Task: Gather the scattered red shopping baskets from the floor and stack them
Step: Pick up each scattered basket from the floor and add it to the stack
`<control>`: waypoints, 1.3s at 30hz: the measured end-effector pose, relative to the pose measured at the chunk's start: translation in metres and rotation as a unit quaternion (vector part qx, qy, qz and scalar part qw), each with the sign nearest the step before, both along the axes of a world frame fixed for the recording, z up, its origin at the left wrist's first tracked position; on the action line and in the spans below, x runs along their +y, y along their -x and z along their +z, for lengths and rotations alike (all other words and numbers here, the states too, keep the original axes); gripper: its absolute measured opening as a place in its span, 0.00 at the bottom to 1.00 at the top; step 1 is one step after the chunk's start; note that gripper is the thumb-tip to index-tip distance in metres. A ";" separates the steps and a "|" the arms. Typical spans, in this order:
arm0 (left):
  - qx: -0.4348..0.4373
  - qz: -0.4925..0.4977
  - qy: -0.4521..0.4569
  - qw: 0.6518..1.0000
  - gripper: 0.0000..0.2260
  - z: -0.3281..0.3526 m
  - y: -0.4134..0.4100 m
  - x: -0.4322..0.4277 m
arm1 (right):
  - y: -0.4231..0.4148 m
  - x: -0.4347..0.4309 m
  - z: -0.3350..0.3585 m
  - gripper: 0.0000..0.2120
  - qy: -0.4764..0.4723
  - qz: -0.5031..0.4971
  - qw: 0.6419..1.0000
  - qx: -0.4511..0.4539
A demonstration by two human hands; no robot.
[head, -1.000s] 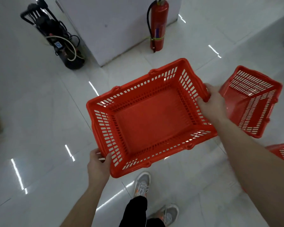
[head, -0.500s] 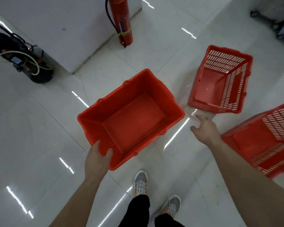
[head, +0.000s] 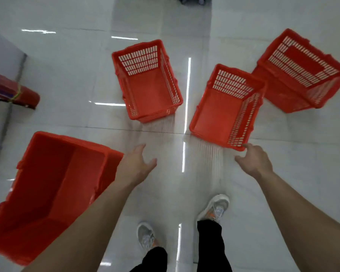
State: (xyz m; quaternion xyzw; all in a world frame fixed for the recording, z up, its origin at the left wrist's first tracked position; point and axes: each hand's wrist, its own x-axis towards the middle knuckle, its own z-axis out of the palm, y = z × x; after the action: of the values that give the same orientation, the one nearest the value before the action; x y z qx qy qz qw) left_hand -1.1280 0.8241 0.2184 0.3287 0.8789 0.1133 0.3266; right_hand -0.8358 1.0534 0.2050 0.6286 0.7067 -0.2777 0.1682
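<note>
The glossy white tiled floor (head: 67, 75) holds the blurred near-left basket (head: 47, 193), far-right basket (head: 300, 73), right basket (head: 220, 114) and middle basket (head: 149, 89), with a fire extinguisher (head: 14, 91) at far left. The left hand (head: 135, 165) has let go of the near-left basket. It and the right hand (head: 253, 161), which is at the right basket's near corner, are both spread, holding nothing.

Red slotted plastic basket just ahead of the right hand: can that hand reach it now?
Likely yes: the open right hand is at the near corner of the red slotted plastic basket, nothing between.

No writing can be read; the label on the fire extinguisher (head: 18, 93) is blurred.
</note>
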 end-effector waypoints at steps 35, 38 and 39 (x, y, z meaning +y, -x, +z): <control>-0.068 0.019 -0.077 0.995 0.13 -0.180 -0.059 0.258 | -0.086 0.124 -0.193 0.07 -0.055 -0.282 0.936 0.204; -0.060 0.055 -0.065 0.995 0.12 -0.104 -0.068 0.218 | -0.092 0.096 -0.117 0.08 -0.025 -0.280 0.936 0.214; -0.050 0.066 -0.068 0.994 0.12 -0.079 -0.072 0.205 | -0.094 0.087 -0.092 0.08 -0.021 -0.276 0.936 0.216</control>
State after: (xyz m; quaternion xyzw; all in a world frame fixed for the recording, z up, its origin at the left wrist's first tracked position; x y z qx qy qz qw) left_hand -1.0562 1.0287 0.1395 0.2848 0.8717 0.2104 0.3388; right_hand -0.7415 1.1405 0.1132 0.7267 0.5306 -0.4279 -0.0850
